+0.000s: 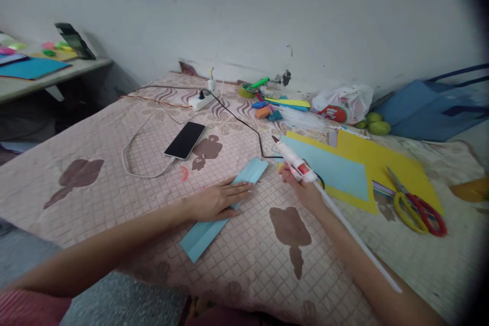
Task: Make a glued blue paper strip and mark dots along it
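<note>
Flat on a folded light-blue paper strip [206,237] lies my left hand [219,199], fingers stretched out and pressing it to the tablecloth. The strip runs diagonally and shows a lengthwise crease. My right hand [300,186] is wrapped round a white hot glue gun [292,157], whose dark nozzle points up and left, away from the strip. A long white glue stick [359,242] sticks out of the gun's back over my right forearm. Light-blue paper [336,168] and yellow paper [401,160] lie beyond and right of the gun.
Red-and-yellow scissors [418,211] lie at the right on the yellow paper. A phone [185,140] on a white cable rests left of centre. Behind it, a power strip [202,99] feeds a black cord toward the gun. A plastic bag [344,102] and a blue bag [424,109] stand by the wall.
</note>
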Demonstrator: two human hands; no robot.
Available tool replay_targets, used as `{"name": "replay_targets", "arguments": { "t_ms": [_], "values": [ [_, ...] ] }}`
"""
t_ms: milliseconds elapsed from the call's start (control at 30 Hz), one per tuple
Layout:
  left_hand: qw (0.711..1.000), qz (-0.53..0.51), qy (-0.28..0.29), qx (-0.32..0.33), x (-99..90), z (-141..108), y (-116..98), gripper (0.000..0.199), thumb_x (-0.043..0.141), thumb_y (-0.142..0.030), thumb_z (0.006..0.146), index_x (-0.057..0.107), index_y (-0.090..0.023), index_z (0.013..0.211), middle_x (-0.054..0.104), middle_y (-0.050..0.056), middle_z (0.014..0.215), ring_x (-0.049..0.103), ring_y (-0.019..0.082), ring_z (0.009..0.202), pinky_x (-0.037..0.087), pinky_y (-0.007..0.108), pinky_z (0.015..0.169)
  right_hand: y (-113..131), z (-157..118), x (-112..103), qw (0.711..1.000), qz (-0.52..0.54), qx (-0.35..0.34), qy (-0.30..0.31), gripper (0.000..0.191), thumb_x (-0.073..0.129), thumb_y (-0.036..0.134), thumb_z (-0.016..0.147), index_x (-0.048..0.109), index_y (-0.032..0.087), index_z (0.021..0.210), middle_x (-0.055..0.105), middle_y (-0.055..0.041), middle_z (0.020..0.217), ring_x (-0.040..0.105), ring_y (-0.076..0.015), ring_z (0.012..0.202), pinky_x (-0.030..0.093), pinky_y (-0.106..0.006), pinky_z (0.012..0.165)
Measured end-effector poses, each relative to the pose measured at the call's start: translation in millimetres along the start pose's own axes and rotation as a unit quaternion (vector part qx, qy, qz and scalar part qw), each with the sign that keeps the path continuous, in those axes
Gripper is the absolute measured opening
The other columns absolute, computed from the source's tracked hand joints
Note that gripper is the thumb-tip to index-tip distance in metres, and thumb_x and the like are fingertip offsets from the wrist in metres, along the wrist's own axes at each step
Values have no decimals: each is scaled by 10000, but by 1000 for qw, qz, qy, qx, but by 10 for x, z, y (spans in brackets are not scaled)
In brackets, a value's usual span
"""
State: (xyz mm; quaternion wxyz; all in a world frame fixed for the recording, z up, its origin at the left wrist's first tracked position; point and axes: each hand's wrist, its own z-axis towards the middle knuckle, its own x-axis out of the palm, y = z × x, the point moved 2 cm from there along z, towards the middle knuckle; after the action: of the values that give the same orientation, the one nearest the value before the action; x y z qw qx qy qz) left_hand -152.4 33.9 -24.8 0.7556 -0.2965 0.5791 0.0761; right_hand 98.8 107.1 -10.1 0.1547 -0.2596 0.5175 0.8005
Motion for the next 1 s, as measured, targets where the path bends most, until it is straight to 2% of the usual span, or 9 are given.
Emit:
{"name": "replay_targets", "arguments": {
  "t_ms": [133,200,333,400,500,633,800,1000],
  "values": [
    [1000,11,-18,-14,-14,22,25,562,411,-366,910,234,-186,1413,296,107,1457,286,220,1337,140,443,1114,5,-159,-192,993,-89,26,67,306,503,466,818,588,188,915,579,1,661,548,-164,603,444,-286,603],
    [999,14,-30,-14,-21,56,52,483,395,-331,923,311,-198,1379,378,89,1418,344,212,1304,194,427,1092,4,-224,-255,986,-125,35,106,324,488,476,824,601,188,920,574,10,599,557,-172,586,434,-283,590],
    [998,20,-52,-9,-39,153,135,359,386,-269,929,458,-215,1276,502,65,1325,461,211,1193,305,395,1002,19,-279,-307,974,-169,42,147,335,475,481,829,621,197,932,571,14,524,578,-190,559,425,-280,546],
    [998,23,-53,-3,-43,184,171,350,394,-259,925,474,-217,1263,506,64,1321,472,215,1169,318,392,978,41,-265,-307,970,-178,34,160,332,469,480,832,628,201,917,611,-3,575,603,-201,605,444,-284,569],
    [998,23,-61,0,-40,194,196,356,392,-253,925,468,-224,1272,502,58,1326,457,217,1176,309,399,974,90,-211,-298,969,-177,9,173,336,469,471,832,622,199,955,680,-46,787,633,-225,767,478,-306,665],
    [997,13,-71,-9,-20,183,197,367,387,-253,928,455,-222,1286,501,56,1327,436,213,1197,299,398,980,157,-144,-278,967,-167,-6,194,347,473,451,834,601,208,1047,664,-68,1023,606,-250,953,479,-345,788],
    [997,5,-80,-11,-10,181,186,352,380,-252,929,476,-217,1266,501,57,1326,436,213,1198,302,397,981,202,-101,-230,964,-152,-3,218,358,474,456,839,580,223,1090,646,-62,1066,580,-254,1007,453,-362,851],
    [997,1,-78,-23,-13,183,176,349,392,-245,923,481,-225,1259,501,46,1328,441,214,1194,308,399,976,212,-57,-184,965,-141,-8,223,300,491,441,836,595,225,1016,650,-65,994,581,-250,941,432,-381,853]
  ]
}}
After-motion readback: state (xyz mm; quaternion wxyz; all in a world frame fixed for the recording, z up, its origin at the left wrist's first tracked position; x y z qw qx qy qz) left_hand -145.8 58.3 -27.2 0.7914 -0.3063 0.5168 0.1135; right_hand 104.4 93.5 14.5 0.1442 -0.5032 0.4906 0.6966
